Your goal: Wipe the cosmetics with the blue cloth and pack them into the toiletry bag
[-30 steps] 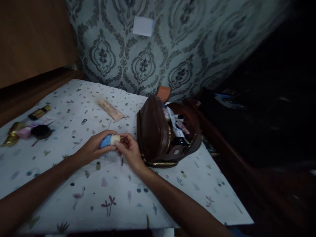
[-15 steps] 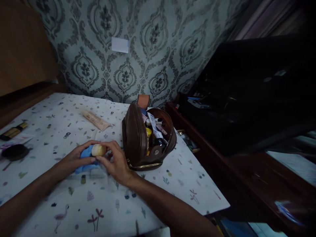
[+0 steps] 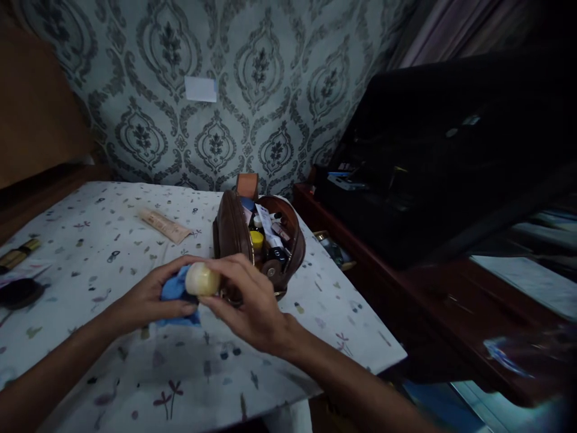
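Observation:
A small pale-yellow jar [image 3: 202, 279] is held up over the table, its label too blurred to read. My right hand [image 3: 255, 300] pinches it between thumb and fingers. Bunched in my left hand [image 3: 151, 297] is a blue cloth [image 3: 174, 290], pressed close against the jar's left side. Just behind my right hand stands an open brown toiletry bag [image 3: 232, 231], packed with cosmetics. Among them are a yellow-lidded container [image 3: 256, 240] and a white tube [image 3: 269, 226].
A beige tube [image 3: 164, 225] lies on the patterned tablecloth [image 3: 202, 385]. At the left edge are a black round item [image 3: 20, 293] and a gold-and-black tube [image 3: 18, 255]. A dark red desk [image 3: 396, 300] with a large black object [image 3: 428, 162] stands at right.
Both hands have moved to the right and lifted slightly, bringing the jar and blue cloth closer to the camera. The view has shifted a little.

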Available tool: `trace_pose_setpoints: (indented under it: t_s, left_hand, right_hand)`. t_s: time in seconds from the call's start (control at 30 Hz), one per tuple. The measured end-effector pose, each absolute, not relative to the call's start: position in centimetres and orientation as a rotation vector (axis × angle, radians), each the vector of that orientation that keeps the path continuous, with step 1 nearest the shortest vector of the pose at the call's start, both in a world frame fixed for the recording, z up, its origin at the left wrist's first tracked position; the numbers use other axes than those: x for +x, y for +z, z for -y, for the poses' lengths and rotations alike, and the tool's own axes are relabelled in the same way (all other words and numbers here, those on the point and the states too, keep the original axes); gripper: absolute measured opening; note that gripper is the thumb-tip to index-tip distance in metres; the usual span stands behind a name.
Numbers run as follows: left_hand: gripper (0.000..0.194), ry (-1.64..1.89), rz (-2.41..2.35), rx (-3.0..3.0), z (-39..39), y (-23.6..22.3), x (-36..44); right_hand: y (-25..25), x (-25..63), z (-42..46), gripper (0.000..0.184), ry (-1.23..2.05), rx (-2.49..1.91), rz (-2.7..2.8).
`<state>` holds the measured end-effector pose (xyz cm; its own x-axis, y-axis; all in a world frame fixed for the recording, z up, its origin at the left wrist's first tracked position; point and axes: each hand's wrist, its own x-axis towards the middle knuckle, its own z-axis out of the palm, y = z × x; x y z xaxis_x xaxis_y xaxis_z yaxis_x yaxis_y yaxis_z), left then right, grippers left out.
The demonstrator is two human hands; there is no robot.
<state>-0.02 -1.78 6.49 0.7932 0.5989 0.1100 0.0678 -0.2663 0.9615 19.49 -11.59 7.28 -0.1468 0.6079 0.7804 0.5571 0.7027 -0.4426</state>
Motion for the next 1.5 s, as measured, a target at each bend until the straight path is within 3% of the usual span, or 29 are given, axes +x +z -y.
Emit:
trace_pose_setpoints:
  t_s: [0.17, 0.37, 0.6, 0.83, 1.2, 1.33, 1.5]
  left_hand:
    - [0.039, 0.716, -0.426, 2.474, 3.4, 8.2, 4.0]
    - [0.043, 0.919, -0.393, 3.246, 3.6, 7.0, 6.1]
    - [0.056, 0.646, -0.529, 3.282, 3.8, 5.8, 4.5]
    - [0.061, 0.466, -0.582, 3.294, 3.3, 5.5, 4.3]
    - [0.061, 0.479, -0.650, 3.319, 3.5, 5.0, 5.3]
    - [0.068, 0.668, -0.614, 3.360, 3.5, 4.1, 5.1]
    - [0.056, 1.029, -0.460, 3.353, 3.0, 2.9, 5.1]
  right_hand:
    - [10.0, 24.0, 12.2, 0.030, -0.034, -1.148, 1.649]
    - [10.7, 28.5, 10.8, 0.029, -0.024, -1.379, 1.791]
    - [9.9, 29.2, 11.1, 0.031, -0.177, -1.431, 1.801]
    - [9.0, 29.2, 9.9, 0.046, -0.272, -1.535, 1.878]
    - [10.3, 30.1, 8.8, 0.038, 0.037, -1.500, 1.990]
    - [11.0, 30.4, 9.1, 0.026, 0.050, -1.501, 2.041]
    - [11.9, 30.2, 9.5, 0.026, 0.079, -1.624, 2.074]
